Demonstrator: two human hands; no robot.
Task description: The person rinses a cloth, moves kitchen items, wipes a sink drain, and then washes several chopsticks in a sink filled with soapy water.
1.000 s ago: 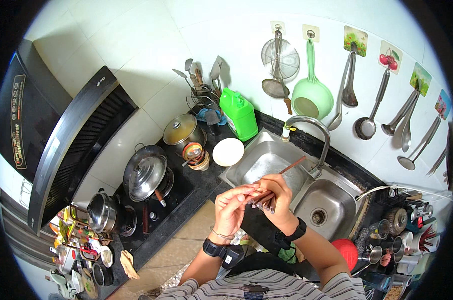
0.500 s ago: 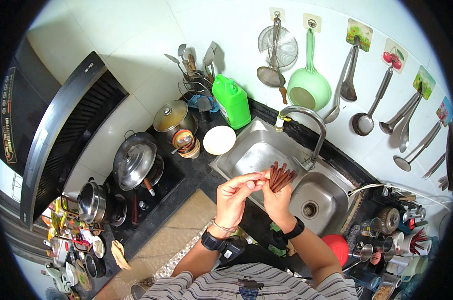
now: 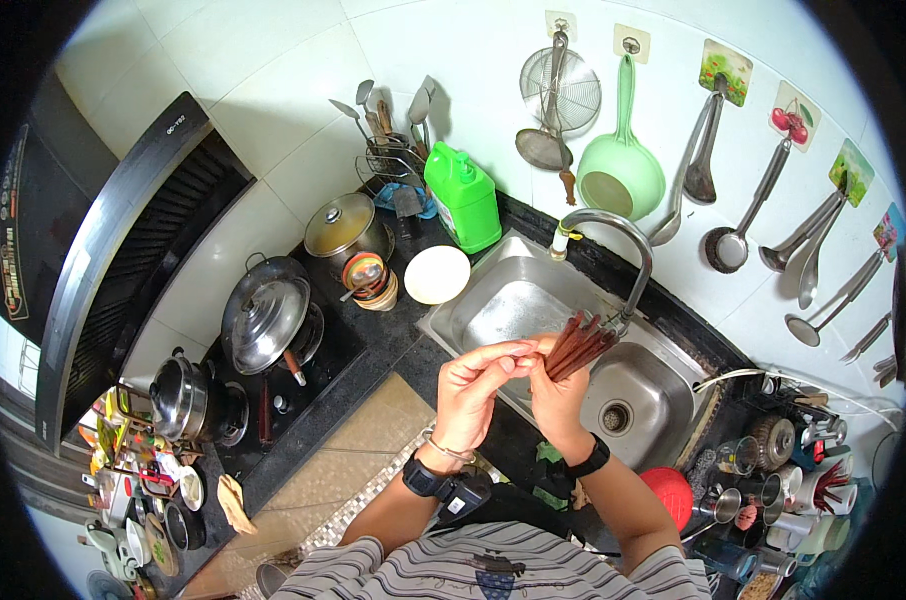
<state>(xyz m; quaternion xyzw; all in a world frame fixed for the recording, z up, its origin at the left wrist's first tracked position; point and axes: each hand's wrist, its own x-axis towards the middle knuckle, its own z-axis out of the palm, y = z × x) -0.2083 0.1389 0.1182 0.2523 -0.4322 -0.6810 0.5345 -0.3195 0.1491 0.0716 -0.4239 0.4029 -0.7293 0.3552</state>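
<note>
A bundle of brown chopsticks point(image 3: 582, 346) is gripped in my right hand point(image 3: 556, 398), its ends fanning toward the upper right over the sink. My left hand point(image 3: 470, 392) is closed in a pinch, its fingertips meeting the right hand's fingers beside the bundle. What lies between those left fingertips is hidden. Below both hands is a steel sink with a large left basin point(image 3: 493, 305) and a smaller right basin point(image 3: 645, 385). The curved faucet point(image 3: 641, 262) rises just beyond the chopsticks.
Left of the sink stand a white bowl point(image 3: 438, 275), a green jug point(image 3: 463, 200) and stacked bowls point(image 3: 370, 280). A lidded wok point(image 3: 265, 318) and a pot point(image 3: 183, 397) sit on the stove. Ladles and a green pan point(image 3: 621, 175) hang on the wall. Cups crowd the right, near a red bowl point(image 3: 666, 497).
The chopsticks have tipped over toward the right, showing more of their length. My right hand has turned slightly with them, while my left hand stays pinched in nearly the same place.
</note>
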